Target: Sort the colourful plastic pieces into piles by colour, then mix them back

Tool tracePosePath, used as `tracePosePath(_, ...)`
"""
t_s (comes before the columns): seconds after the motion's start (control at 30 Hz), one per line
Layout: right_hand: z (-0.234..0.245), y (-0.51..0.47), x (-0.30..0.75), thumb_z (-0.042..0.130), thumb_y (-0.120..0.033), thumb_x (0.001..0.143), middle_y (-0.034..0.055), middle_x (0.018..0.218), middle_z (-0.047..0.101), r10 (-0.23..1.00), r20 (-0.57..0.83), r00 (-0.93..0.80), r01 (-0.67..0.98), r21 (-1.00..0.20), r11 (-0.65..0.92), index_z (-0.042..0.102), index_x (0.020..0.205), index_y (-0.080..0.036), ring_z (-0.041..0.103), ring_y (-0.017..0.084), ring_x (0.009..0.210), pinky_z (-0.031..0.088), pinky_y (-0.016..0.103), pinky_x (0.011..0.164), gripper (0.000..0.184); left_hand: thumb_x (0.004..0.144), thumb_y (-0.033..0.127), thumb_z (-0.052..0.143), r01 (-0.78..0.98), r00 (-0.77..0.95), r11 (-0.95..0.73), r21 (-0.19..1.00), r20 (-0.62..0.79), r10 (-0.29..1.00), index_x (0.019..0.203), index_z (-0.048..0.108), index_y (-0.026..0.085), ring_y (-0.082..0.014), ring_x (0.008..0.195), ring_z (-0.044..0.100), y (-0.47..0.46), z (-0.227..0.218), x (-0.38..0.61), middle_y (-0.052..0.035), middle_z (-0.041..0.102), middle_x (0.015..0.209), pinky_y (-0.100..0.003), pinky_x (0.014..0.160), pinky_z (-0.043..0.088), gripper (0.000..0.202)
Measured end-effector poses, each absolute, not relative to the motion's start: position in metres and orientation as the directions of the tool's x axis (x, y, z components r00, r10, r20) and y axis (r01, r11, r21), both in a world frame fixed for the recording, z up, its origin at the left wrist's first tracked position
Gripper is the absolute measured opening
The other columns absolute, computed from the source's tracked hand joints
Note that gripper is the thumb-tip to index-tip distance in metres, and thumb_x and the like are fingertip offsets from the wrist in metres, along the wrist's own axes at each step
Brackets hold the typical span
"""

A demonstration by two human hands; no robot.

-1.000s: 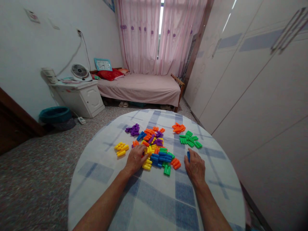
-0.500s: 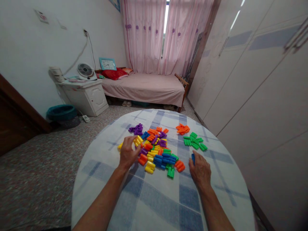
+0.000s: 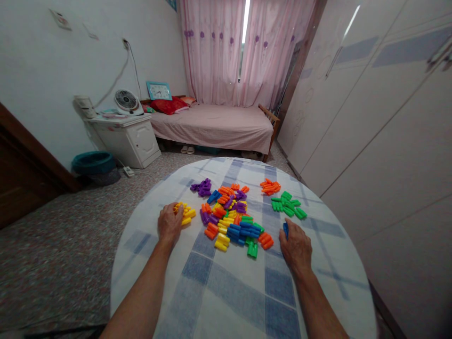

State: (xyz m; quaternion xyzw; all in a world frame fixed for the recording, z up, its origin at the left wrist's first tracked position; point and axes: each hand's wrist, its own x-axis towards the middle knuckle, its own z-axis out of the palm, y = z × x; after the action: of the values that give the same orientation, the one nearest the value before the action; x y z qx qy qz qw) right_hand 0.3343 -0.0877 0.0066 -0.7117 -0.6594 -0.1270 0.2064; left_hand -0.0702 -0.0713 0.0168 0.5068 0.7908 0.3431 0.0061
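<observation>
My left hand (image 3: 170, 223) is at the left of the table, fingers curled against a small group of yellow plastic building blocks (image 3: 188, 215). A yellow block (image 3: 179, 207) sits at its fingertips, partly hidden by them. To the right of the mixed pile, my right hand (image 3: 296, 245) rests low over the cloth with a blue building block (image 3: 286, 230) between thumb and fingers. Between the hands lies the mixed heap, with yellow blocks (image 3: 222, 242), blue blocks (image 3: 243, 231), orange blocks (image 3: 266, 240) and green blocks (image 3: 252, 249) among others.
Behind the heap are a purple group (image 3: 201, 187), an orange group (image 3: 270, 187) and a green group (image 3: 289, 205). All lie on a round table with a checked cloth (image 3: 226, 292). A bed (image 3: 215, 125) stands beyond, a wardrobe (image 3: 353, 141) on the right.
My left hand has moved left with a yellow block, from the edge of the mixed heap to the yellow group. My right hand keeps the blue block in nearly the same place.
</observation>
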Motion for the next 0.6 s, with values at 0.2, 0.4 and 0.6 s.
tracePosePath(0.2,0.007,-0.089,0.333,0.043,-0.026,0.088,0.0093,0.112,0.061,0.892,0.439,0.110,0.991,-0.112,-0.067,0.047,0.125,-0.017,0.056,0.021,0.098,0.035,0.031,0.081,0.038,0.086,0.041,0.040,0.809,-0.493,0.188,0.557,0.470,0.732,0.110,0.059,0.014,-0.0257,0.102,0.055,-0.070,0.019,-0.068,-0.0129,0.060,0.108,-0.043,0.091,0.044,0.041)
tracePosePath(0.4,0.009,-0.089,0.331,0.045,-0.025,0.088,0.0093,0.111,0.061,0.890,0.439,0.122,0.990,-0.121,-0.077,0.047,0.125,-0.018,0.055,0.020,0.098,0.034,0.031,0.080,0.037,0.084,0.029,0.047,0.863,-0.292,-0.102,0.495,0.652,0.700,0.107,0.058,0.016,-0.0237,0.107,0.054,-0.079,0.048,-0.040,-0.0106,0.059,0.110,-0.040,0.096,0.042,0.029)
tracePosePath(0.6,0.013,-0.090,0.330,0.044,-0.025,0.089,0.0089,0.111,0.061,0.891,0.437,0.126,0.990,-0.118,-0.082,0.047,0.125,-0.017,0.055,0.021,0.100,0.034,0.031,0.080,0.037,0.081,0.029,0.056,0.740,0.341,-0.495,0.455,0.381,0.859,0.100,0.061,0.021,-0.0187,0.097,0.056,-0.110,0.071,0.006,-0.0053,0.061,0.101,-0.032,0.087,0.046,0.022)
